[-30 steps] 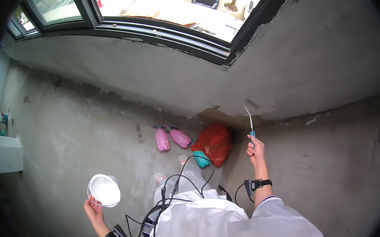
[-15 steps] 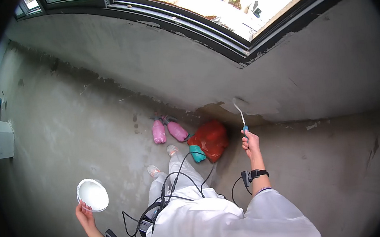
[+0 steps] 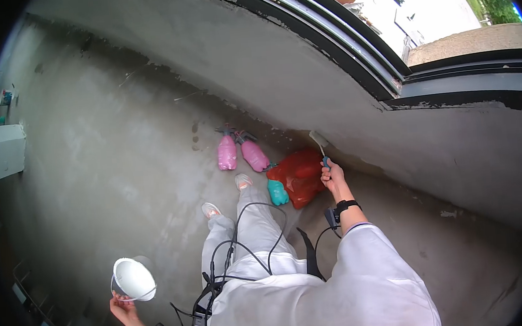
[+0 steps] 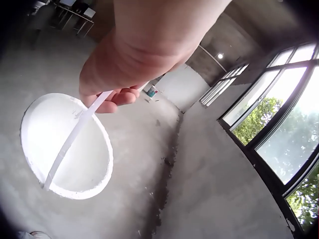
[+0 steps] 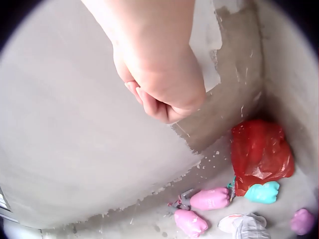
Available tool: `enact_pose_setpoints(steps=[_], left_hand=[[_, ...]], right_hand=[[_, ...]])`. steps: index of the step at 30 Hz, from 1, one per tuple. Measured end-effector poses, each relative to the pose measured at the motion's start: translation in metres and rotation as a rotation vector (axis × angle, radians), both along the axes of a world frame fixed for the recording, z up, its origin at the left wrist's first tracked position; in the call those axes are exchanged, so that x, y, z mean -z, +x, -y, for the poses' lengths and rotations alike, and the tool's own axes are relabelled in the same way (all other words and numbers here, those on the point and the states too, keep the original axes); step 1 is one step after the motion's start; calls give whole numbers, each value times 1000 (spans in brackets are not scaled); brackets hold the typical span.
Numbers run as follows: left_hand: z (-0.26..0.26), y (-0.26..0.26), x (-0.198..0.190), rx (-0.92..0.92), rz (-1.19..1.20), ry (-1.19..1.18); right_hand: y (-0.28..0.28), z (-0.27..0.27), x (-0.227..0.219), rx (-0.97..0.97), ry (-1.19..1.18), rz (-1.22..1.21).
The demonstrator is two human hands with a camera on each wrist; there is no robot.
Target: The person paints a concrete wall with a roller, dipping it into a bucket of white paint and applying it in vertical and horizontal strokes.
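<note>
In the head view my left hand (image 3: 123,308) holds a white bucket (image 3: 135,276) out to the left, its mouth turned up toward me. The left wrist view shows curled fingers (image 4: 119,97) where the bucket's pale handle (image 4: 75,134) meets the rim, with white coating inside. My right hand (image 3: 335,177) grips the blue handle of a small paint roller (image 3: 318,138). The roller's head overlaps the low part of the grey wall (image 3: 358,136), near the corner. From the right wrist, the curled hand (image 5: 159,94) hides the roller, and lighter coating ends raggedly against bare brown wall (image 5: 229,74).
A red plastic bag (image 3: 299,175) and a teal bottle (image 3: 278,192) lie in the corner by my feet. Beside them are two pink spray bottles (image 3: 227,152). Black cables (image 3: 246,211) loop over my lap. A window frame (image 3: 391,89) tops the wall.
The head view has swung, so the window corner sits farther right. The roller and right hand have moved closer to the red bag. The bucket stays in the left hand.
</note>
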State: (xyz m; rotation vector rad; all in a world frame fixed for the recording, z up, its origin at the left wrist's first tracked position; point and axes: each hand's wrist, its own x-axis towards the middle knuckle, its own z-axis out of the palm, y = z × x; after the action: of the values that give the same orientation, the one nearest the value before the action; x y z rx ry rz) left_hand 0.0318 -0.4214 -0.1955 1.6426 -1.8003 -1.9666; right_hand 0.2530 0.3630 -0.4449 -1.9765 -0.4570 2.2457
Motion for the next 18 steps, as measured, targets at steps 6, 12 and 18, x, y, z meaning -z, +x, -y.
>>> enact_pose_setpoints(steps=[6,12,18], left_hand=[[-7,-4,19,31,-34,133],[-37,-25,59,119,-93,177],[-41,-29,60,168,-121,83]], right_hand=[[-7,19,-48,56,60,6],[25,33,-125,104,134,-90],[7,58,-73,87,193,-158]])
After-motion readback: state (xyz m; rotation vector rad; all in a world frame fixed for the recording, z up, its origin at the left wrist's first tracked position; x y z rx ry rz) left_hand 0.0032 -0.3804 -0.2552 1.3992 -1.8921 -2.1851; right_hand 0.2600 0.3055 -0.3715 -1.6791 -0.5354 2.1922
